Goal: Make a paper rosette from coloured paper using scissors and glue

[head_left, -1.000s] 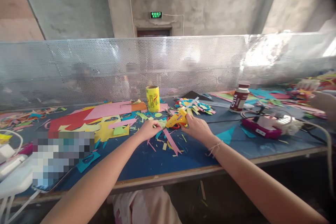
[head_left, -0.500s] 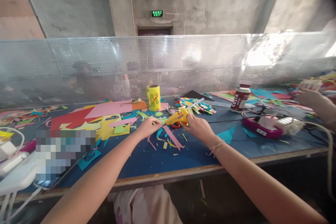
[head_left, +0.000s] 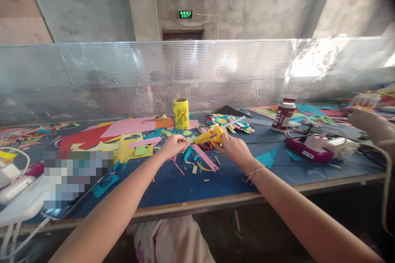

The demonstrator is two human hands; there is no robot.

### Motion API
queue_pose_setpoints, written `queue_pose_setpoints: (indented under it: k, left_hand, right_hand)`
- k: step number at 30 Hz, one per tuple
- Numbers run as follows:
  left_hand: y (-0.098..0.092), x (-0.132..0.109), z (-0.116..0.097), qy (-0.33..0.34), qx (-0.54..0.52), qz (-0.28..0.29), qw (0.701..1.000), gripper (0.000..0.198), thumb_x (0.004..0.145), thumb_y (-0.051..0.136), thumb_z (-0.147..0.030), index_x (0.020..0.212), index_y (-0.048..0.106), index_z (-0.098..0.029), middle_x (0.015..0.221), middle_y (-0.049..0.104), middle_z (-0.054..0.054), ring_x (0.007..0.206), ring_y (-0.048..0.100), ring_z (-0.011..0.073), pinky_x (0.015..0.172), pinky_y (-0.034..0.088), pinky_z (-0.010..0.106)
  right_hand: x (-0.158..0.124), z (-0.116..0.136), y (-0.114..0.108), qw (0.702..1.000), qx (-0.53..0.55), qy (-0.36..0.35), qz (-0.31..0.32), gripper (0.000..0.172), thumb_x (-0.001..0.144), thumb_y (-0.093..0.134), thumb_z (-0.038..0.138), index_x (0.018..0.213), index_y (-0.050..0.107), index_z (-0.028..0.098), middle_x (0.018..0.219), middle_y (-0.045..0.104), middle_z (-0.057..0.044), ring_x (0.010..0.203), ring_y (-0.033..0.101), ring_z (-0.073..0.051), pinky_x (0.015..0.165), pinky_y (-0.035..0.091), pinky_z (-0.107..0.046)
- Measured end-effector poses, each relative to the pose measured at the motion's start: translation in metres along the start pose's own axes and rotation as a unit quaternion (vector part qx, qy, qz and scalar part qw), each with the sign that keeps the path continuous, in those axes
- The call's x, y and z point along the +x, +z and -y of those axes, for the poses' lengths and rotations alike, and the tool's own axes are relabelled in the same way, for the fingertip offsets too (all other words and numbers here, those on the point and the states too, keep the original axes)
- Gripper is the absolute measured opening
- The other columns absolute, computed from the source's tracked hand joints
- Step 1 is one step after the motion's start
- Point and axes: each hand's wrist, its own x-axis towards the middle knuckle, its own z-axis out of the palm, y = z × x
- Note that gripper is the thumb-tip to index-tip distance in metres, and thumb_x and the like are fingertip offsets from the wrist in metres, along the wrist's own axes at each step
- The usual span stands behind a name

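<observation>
My left hand [head_left: 175, 146] is closed in a pinch at the upper end of a pink paper strip [head_left: 204, 158], which slants down to the right with a notched tip. My right hand [head_left: 233, 148] grips a yellow hot glue gun [head_left: 210, 135] by its handle, and a clear glue stick [head_left: 236, 121] pokes out of its back. The gun's nozzle points left, close to my left fingertips; whether it touches the strip I cannot tell. Under the gun lie red-handled scissors [head_left: 206, 146], partly hidden. Small paper scraps surround both hands.
Behind the hands stands a yellow cardboard tube [head_left: 180, 114]; a brown bottle [head_left: 283, 115] is farther right. A purple power strip [head_left: 308, 149] with cables lies at right, near another person's arm [head_left: 370, 125]. A phone [head_left: 74, 185] lies at left. A perforated metal screen [head_left: 191, 74] closes the back.
The pink strip's lower end has swung slightly right and up. My left hand has shifted a little upward, while the glue gun stays nearly in place. The other person's hand at right has moved.
</observation>
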Motion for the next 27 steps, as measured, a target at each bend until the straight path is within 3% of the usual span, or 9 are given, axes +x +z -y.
queue_pose_setpoints:
  k: [20, 27]
  left_hand:
    - [-0.004, -0.004, -0.007, -0.001, 0.007, -0.001, 1.0, 0.018, 0.073, 0.055, -0.029, 0.072, 0.068, -0.016, 0.068, 0.067, 0.005, 0.066, 0.059, 0.0166, 0.064, 0.044, 0.028]
    - [-0.004, -0.009, -0.015, 0.004, 0.078, 0.012, 0.997, 0.019, 0.075, 0.054, -0.028, 0.075, 0.068, -0.015, 0.069, 0.066, 0.005, 0.064, 0.058, 0.0166, 0.061, 0.042, 0.027]
  right_hand:
    - [0.0, -0.003, 0.005, 1.0, -0.001, 0.015, -0.01, 0.027, 0.087, 0.043, 0.032, 0.099, 0.055, 0.011, 0.076, 0.067, -0.011, 0.061, 0.061, -0.018, 0.048, 0.025, -0.025]
    - [0.001, -0.004, 0.003, 0.999, 0.006, 0.047, -0.013, 0.033, 0.087, 0.042, 0.04, 0.097, 0.054, 0.011, 0.079, 0.067, -0.012, 0.063, 0.063, -0.019, 0.047, 0.024, -0.026]
